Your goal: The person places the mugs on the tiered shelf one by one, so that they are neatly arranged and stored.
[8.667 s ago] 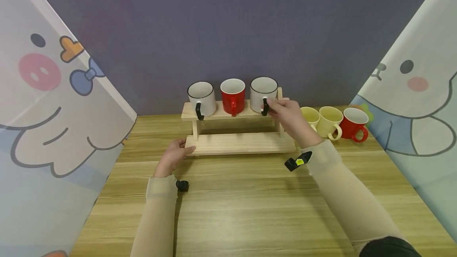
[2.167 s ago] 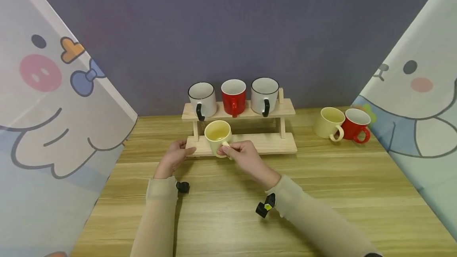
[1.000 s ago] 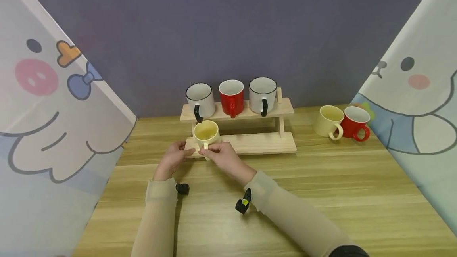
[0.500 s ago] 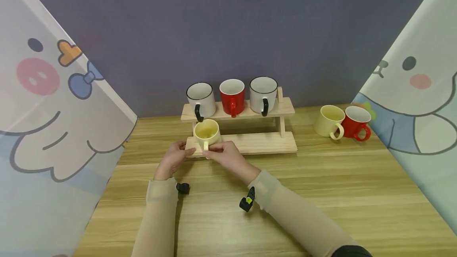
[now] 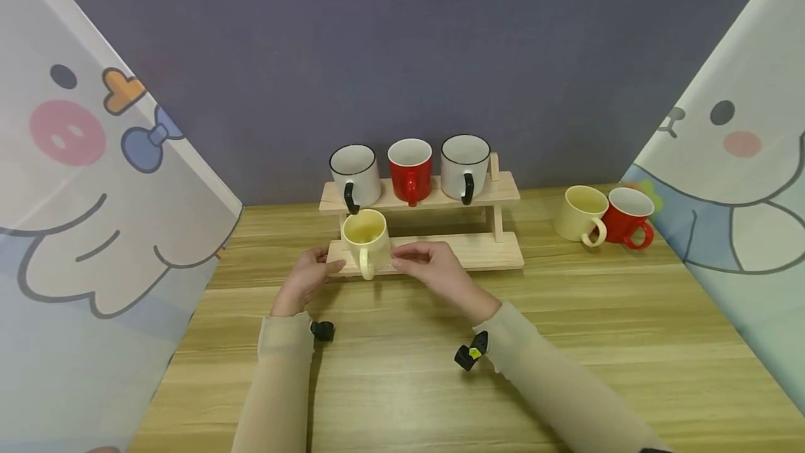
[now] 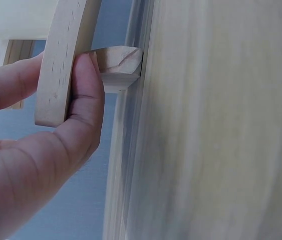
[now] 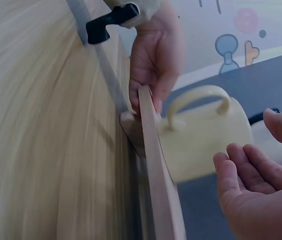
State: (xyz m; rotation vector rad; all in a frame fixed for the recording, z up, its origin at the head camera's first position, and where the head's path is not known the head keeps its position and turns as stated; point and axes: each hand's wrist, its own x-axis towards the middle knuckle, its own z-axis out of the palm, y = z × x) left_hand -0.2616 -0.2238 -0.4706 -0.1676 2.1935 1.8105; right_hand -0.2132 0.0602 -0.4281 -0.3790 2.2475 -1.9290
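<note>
A pale yellow mug [image 5: 365,243] stands upright at the left end of the lower tier of a two-tier wooden display shelf [image 5: 472,252], its handle facing me. My right hand [image 5: 437,272] is just right of the mug; in the right wrist view, thumb and fingers [image 7: 251,170] are apart with nothing between them. At the shelf's lower left corner, my left hand [image 5: 305,279] pinches the board end [image 6: 59,85] between thumb and fingers. On the upper tier sit a white mug [image 5: 357,184] with black handle, a red mug [image 5: 410,172] and another white mug [image 5: 464,170].
To the right of the shelf, a second yellow mug [image 5: 578,219] and a second red mug [image 5: 627,219] stand close together on the wooden table [image 5: 402,383]. A dark backdrop [image 5: 402,54] rises behind the shelf, with cartoon-printed panels on both sides.
The right hand carried the yellow mug onto the lower tier's left end, then let go of its handle and drew slightly right. The left hand keeps its grip on the shelf.
</note>
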